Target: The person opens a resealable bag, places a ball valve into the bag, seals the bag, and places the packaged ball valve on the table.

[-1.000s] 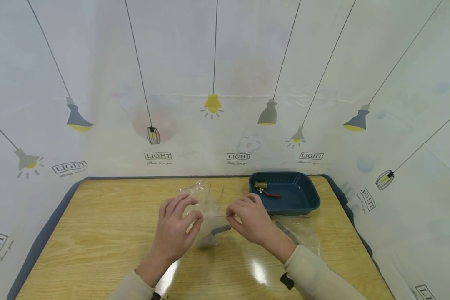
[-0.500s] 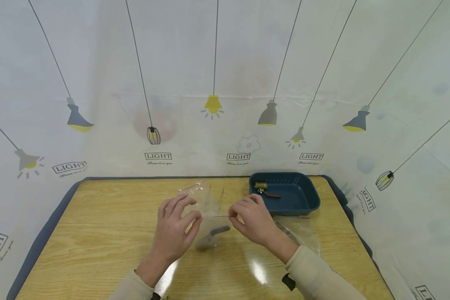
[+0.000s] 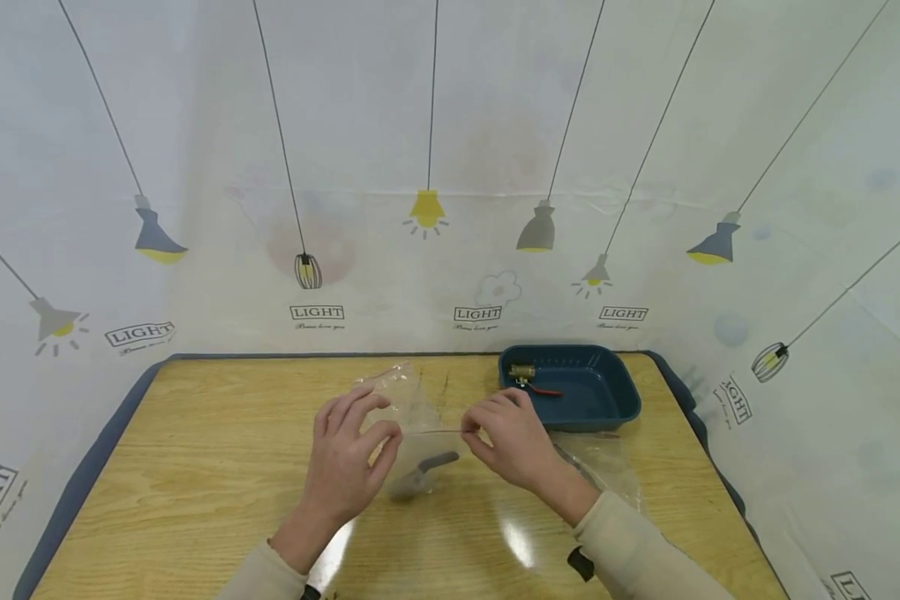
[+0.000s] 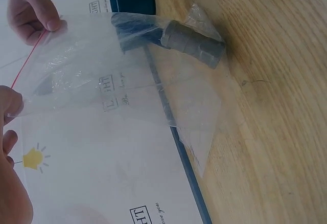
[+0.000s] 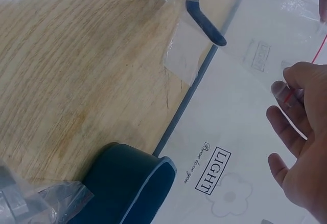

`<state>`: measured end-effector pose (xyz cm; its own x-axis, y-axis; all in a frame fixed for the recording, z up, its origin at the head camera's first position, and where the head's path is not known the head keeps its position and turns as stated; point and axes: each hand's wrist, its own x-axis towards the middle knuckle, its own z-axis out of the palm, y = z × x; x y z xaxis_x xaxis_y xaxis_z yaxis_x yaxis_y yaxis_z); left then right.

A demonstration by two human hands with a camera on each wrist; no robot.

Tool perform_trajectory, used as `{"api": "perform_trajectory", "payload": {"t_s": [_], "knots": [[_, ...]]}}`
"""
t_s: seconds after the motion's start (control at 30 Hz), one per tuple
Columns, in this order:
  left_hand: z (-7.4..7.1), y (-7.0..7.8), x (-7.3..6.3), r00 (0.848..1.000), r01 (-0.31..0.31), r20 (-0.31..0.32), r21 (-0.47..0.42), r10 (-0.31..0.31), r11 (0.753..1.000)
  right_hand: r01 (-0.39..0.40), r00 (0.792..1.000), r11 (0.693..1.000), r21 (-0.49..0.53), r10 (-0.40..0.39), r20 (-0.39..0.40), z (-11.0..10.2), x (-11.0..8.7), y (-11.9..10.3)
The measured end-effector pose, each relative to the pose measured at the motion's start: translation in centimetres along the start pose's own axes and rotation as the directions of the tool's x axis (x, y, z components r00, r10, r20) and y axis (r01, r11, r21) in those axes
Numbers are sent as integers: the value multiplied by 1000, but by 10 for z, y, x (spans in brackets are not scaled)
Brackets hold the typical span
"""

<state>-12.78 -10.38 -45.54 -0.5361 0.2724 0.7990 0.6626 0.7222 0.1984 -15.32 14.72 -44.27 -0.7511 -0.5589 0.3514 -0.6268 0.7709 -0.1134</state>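
Observation:
A clear zip bag (image 4: 76, 65) with a red seal line hangs between my two hands above the table. Inside its lower part lies a grey ball valve (image 4: 194, 45) with a dark blue lever (image 5: 204, 23). My left hand (image 3: 348, 454) pinches the left end of the bag's top edge between thumb and forefinger. At the other end, the thumb and forefinger of my right hand (image 3: 512, 437) pinch the same seal. The seal is drawn straight between them.
A dark blue basin (image 3: 600, 412) at the back right holds a brass valve (image 3: 522, 372) with a red lever. Another clear bag (image 3: 615, 462) with a grey item lies in front of it. A further clear bag (image 3: 393, 385) lies behind my left hand. A printed curtain backs the table.
My right hand has slid slightly to the right along the seal, so a longer stretch shows between the hands. My left hand has barely moved.

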Motion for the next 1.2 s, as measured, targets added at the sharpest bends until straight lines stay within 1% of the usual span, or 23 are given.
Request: {"api": "perform_trajectory", "payload": {"t_s": [0.1, 0.4, 0.57, 0.83, 1.2], "knots": [[0, -1, -1, 1000, -1, -7, -2, 0, 1000, -2, 1000, 1000, 1, 2, 0, 1, -1, 1], [-1, -2, -2, 1000, 15, 16, -1, -15, 1000, -10, 1000, 1000, 5, 10, 9, 1, -2, 2], [0, -2, -2, 1000, 17, 10, 2, -17, 1000, -18, 1000, 1000, 1, 18, 5, 0, -4, 4], [0, -2, -3, 1000, 20, 20, -2, -20, 1000, -20, 999, 1000, 3, 20, 25, 1, -5, 6], [0, -4, -3, 1000, 25, 17, -7, -25, 1000, -25, 999, 1000, -2, 25, 40, 0, -8, 11]]}}
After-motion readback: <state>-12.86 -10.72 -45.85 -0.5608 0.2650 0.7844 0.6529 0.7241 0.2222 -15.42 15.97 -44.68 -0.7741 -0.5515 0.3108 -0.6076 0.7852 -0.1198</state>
